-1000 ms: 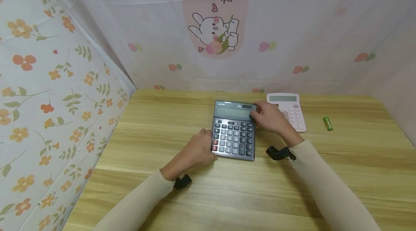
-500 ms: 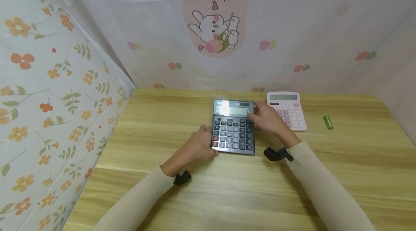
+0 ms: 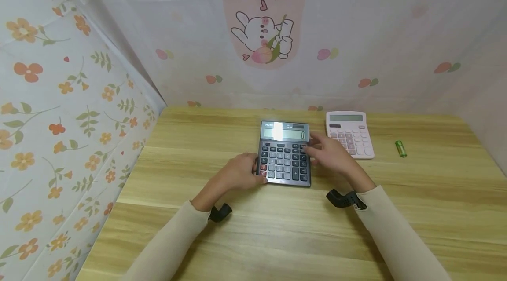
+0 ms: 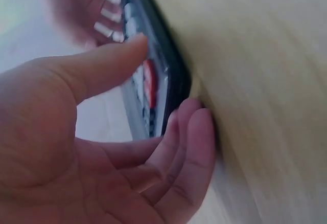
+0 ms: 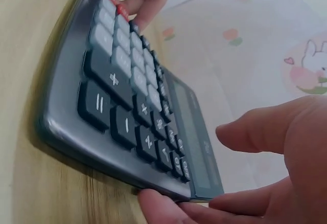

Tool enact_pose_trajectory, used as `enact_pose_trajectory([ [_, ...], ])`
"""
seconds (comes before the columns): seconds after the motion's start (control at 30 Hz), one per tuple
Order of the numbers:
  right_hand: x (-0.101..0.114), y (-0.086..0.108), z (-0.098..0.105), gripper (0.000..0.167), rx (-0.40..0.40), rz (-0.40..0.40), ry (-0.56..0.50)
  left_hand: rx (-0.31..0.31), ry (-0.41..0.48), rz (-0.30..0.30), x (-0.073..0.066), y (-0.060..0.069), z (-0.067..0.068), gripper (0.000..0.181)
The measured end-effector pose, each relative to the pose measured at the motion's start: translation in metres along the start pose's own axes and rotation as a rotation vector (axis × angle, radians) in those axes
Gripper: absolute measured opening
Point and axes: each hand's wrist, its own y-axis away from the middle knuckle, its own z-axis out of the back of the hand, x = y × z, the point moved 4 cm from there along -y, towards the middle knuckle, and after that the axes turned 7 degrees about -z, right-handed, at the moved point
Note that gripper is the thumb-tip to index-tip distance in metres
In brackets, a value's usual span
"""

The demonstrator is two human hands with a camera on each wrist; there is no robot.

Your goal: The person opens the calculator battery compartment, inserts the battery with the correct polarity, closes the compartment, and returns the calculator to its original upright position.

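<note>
A dark grey calculator [image 3: 284, 158] with a lit display reading 0 lies on the wooden table between both hands. My left hand [image 3: 240, 170] is at its near left corner; in the left wrist view the thumb [image 4: 110, 63] extends over the red-key side, and bent fingers [image 4: 196, 142] lie by the lower edge. Whether that thumb touches is unclear. Along the right edge is my right hand [image 3: 328, 153]; in the right wrist view its thumb [image 5: 255, 129] stands off the calculator [image 5: 122, 96], while fingertips [image 5: 158, 206] rest by the edge.
A pink calculator [image 3: 348, 136] lies just behind the right hand. Farther right is a small green battery [image 3: 401, 148]. A patterned cloth [image 3: 190, 30] hangs along the table's back edge, and a floral one [image 3: 59, 109] along the left.
The dark calculator's blank display now shows 0, and its near edge has shifted slightly away from me. The right thumb has come off the display's corner; the left hand has spread a little.
</note>
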Motion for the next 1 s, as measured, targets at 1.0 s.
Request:
enact_pose_trajectory([
  [1.0, -0.01, 0.024, -0.012, 0.074, 0.019, 0.086, -0.049, -0.069, 0.105, 0.011, 0.006, 0.001, 0.0, 0.058],
])
